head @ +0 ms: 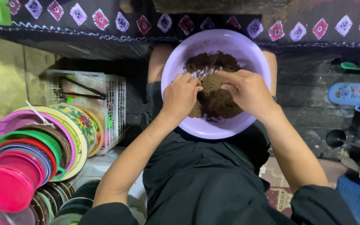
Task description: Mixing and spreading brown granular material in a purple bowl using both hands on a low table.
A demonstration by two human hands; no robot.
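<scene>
A lilac plastic bowl (176, 62) rests on my lap, partly filled with a dark brown crumbly mixture (213, 98). My left hand (181, 96) is inside the bowl at its left side, fingers curled down into the mixture. My right hand (248, 91) reaches in from the right, fingertips pinched on a bit of the brown mixture near the middle. Both forearms come up from the bottom of the view over my black clothing.
At lower left stands a row of coloured plastic plates, lids and bowls (30, 154). Behind it is a white plastic crate (113, 100). A dark patterned cloth (105, 18) hangs across the top. A light blue floral container (353, 95) and a blue basket (357, 193) sit at right.
</scene>
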